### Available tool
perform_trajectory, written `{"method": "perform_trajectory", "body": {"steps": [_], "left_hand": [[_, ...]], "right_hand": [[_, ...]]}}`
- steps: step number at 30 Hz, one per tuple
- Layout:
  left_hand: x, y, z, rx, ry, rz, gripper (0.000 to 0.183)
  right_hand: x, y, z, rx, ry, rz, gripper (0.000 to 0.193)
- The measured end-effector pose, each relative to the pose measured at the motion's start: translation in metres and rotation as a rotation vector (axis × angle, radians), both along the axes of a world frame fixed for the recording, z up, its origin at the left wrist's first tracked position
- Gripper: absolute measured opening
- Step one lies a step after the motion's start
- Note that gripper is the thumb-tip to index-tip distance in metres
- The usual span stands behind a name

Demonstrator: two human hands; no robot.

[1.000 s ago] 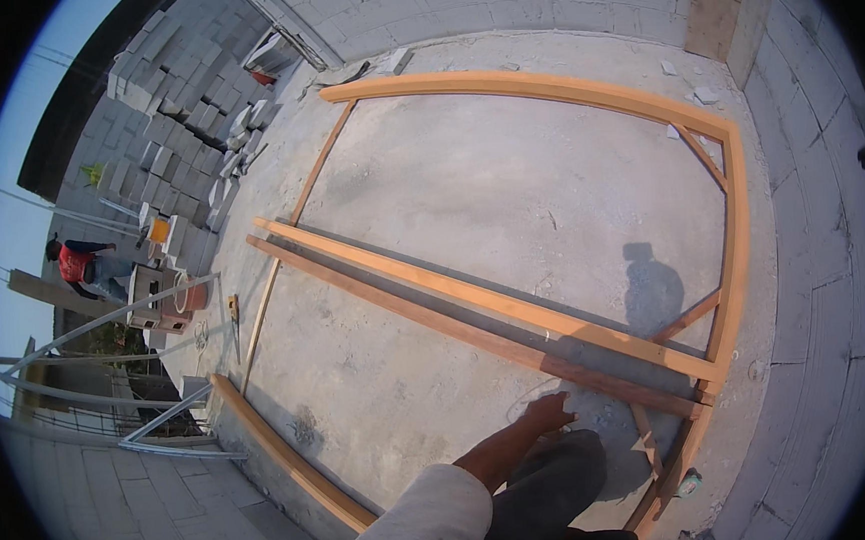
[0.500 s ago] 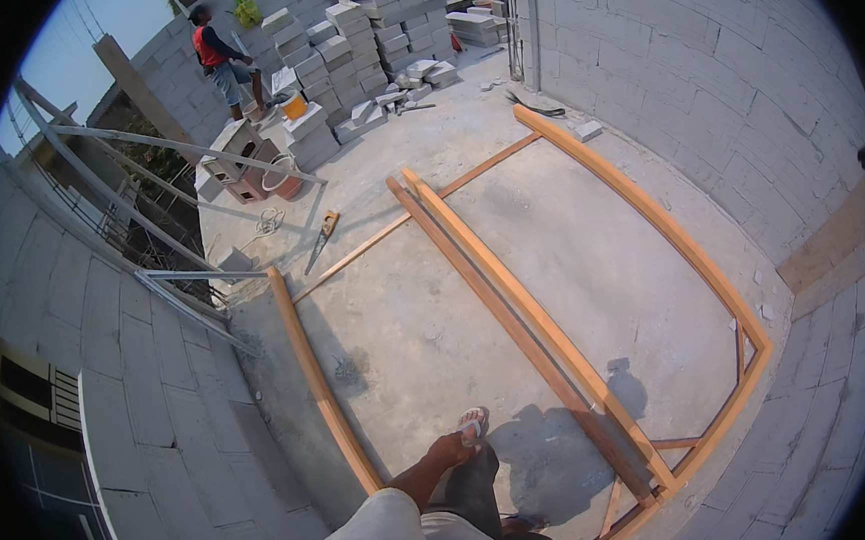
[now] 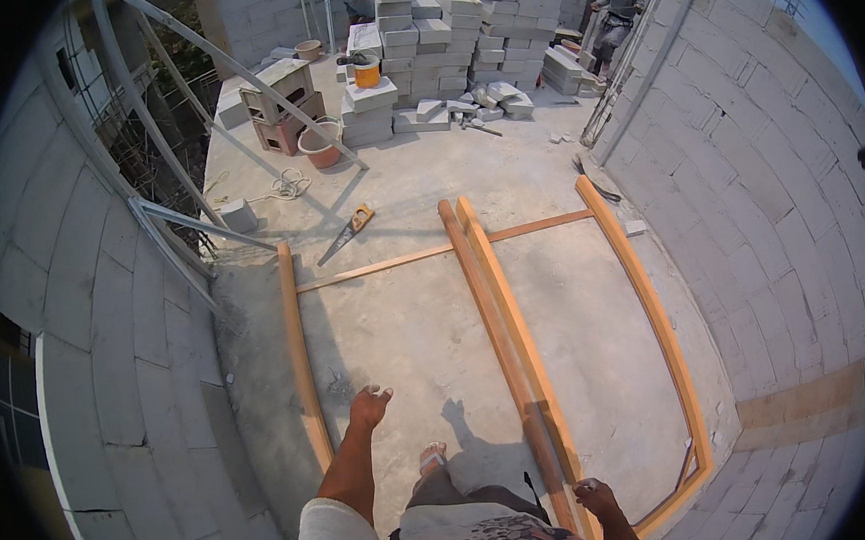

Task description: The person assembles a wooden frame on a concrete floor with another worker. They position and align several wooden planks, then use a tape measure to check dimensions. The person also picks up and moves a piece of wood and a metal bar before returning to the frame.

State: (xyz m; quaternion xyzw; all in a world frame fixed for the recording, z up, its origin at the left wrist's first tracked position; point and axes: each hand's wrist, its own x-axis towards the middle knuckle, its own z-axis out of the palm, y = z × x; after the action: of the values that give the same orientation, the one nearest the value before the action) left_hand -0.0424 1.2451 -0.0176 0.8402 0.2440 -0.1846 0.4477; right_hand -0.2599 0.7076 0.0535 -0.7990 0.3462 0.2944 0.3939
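My left hand point(image 3: 370, 407) is held out above the concrete floor, fingers loosely bent and apart, with nothing in it. It is nearest the left wooden beam point(image 3: 304, 364) of a large door or window frame lying flat. My right hand point(image 3: 596, 499) is low at the right, fingers curled in beside two long timbers running side by side. These are a lighter orange beam point(image 3: 523, 344) and a darker brown beam point(image 3: 485, 306). Whether that hand touches the timber or holds something small, I cannot make out. A thin cross strip point(image 3: 382, 266) joins the beams at the far end.
A handsaw point(image 3: 348, 233) lies beyond the frame, near rope point(image 3: 289, 185) and a bucket point(image 3: 321, 145). Grey block stacks point(image 3: 427, 50) stand at the back, with an orange pail point(image 3: 367, 72). Block walls point(image 3: 727, 179) flank the floor. A slanting metal brace point(image 3: 238, 73) crosses the left. Two people are far back.
The view has swung right and levelled toward the far end. My left hand has risen away from near my foot. My right hand has come into view, and a second person shows at the back right.
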Motion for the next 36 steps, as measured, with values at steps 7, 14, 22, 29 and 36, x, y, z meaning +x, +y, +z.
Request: {"method": "perform_trajectory", "body": {"steps": [7, 14, 22, 29, 36], "left_hand": [[-0.054, 0.080, -0.048, 0.014, 0.116, 0.236, 0.060], [-0.111, 0.060, -0.112, 0.197, 0.662, -0.113, 0.055], [0.172, 0.034, -0.024, -0.412, 0.107, 0.406, 0.062], [0.367, 0.063, 0.027, -0.350, -0.152, 0.392, 0.066], [0.369, 0.136, -0.113, 0.100, 0.403, -0.247, 0.050]], "right_hand": [[0.161, 0.005, -0.015, -0.156, -0.141, 0.105, 0.044], [0.240, 0.001, -0.076, -0.161, 0.179, 0.528, 0.041], [0.473, -0.037, -0.065, -0.128, 0.206, 0.261, 0.042], [0.729, 0.024, 0.029, -0.199, -0.443, 0.210, 0.040], [0.733, 0.100, -0.006, -0.231, -0.247, 0.120, 0.040]]}}
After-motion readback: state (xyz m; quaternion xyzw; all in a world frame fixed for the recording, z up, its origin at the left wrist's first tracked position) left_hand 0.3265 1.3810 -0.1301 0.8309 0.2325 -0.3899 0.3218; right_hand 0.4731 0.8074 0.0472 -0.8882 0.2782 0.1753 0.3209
